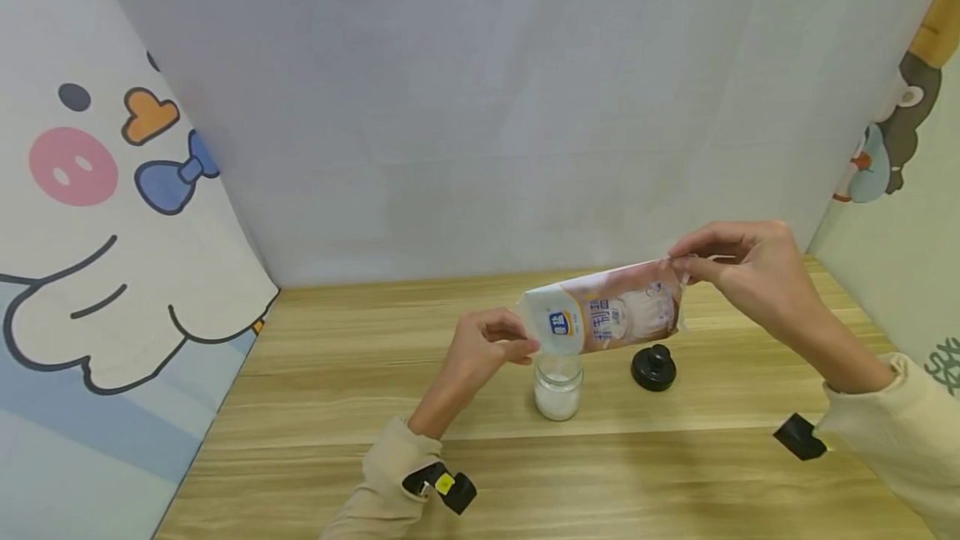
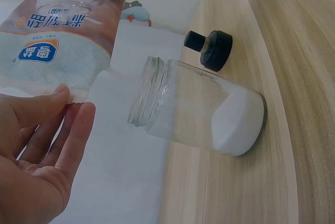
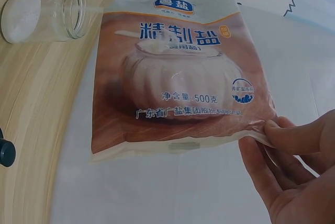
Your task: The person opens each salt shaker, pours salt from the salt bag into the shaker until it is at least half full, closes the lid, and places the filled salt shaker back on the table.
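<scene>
Above a wood-grain desk, in the head view, two hands hold a salt bag between them, tilted so that its pale blue end sits lower. The left hand pinches that pale end; the right hand pinches a corner of the raised brown end. Just under the lower end stands a glass jar, upright on the desk and partly filled with white grains. A black lid with a knob lies to its right, apart from it. A pale sheet rises behind, and a cartoon panel stands at the left.

From the left wrist, which sees the scene turned sideways, thumb and fingers meet at the bag's edge close to the jar's open mouth; the grains cover the jar's bottom in a slope.

From the right wrist, the bag's printed front shows a bowl and "500克". Thumb and fingers nip its corner, and a faint white streak runs between the opposite end and the jar's mouth.
</scene>
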Tool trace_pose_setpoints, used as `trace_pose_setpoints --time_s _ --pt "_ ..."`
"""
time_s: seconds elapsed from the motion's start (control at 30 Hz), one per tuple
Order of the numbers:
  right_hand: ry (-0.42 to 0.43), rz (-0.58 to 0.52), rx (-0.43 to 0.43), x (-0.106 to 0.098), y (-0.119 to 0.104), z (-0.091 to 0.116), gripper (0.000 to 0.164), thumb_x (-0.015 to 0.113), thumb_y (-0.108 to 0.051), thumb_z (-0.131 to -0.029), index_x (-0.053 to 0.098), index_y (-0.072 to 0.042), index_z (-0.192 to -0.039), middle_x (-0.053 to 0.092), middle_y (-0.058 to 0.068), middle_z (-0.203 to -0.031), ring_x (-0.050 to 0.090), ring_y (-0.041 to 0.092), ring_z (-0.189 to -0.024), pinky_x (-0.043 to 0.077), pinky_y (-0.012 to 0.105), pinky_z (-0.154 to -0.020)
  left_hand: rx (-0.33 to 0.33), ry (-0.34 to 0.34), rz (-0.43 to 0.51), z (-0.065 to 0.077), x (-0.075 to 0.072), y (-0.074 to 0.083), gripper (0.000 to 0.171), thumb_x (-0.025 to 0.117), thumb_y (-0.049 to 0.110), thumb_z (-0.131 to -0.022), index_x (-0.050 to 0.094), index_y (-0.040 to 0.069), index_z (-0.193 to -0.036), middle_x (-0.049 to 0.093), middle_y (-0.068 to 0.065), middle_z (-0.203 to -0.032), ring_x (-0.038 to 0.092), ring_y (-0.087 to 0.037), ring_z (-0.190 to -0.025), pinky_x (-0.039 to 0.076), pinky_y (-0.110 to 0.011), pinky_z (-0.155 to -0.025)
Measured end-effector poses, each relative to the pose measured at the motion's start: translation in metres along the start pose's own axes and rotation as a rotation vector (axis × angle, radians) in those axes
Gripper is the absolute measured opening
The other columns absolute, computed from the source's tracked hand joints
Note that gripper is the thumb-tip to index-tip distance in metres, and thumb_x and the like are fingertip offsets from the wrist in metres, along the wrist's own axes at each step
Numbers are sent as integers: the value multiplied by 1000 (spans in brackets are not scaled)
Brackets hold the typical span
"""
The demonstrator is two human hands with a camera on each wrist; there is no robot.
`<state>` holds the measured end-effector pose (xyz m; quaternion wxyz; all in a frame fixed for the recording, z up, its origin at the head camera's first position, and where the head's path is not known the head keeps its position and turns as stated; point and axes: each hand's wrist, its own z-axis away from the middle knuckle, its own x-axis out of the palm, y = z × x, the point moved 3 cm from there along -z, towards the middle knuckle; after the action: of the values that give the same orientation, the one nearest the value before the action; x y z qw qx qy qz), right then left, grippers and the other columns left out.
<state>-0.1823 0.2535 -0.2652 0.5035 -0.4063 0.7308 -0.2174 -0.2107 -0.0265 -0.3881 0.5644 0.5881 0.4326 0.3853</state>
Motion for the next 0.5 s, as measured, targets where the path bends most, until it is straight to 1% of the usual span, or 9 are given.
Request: trace_pose_setpoints --time_s 0.23,0.5 --pt "0 4 -5 0 0 0 7 69 -1 -85 73 -2 -90 70 9 -85 67 10 -67 55 15 -61 6 -3 4 -1 0 -2 13 75 -2 -77 64 -6 -83 68 -11 -81 67 -21 -76 60 -38 -68" --pt "8 -5 -7 0 1 0 7 69 0 -84 73 -2 -89 70 9 -84 67 10 -66 55 16 -60 -9 2 6 -1 0 -2 11 75 -3 -77 65 1 -79 69 -9 -81 67 -20 -76 60 -38 -68"
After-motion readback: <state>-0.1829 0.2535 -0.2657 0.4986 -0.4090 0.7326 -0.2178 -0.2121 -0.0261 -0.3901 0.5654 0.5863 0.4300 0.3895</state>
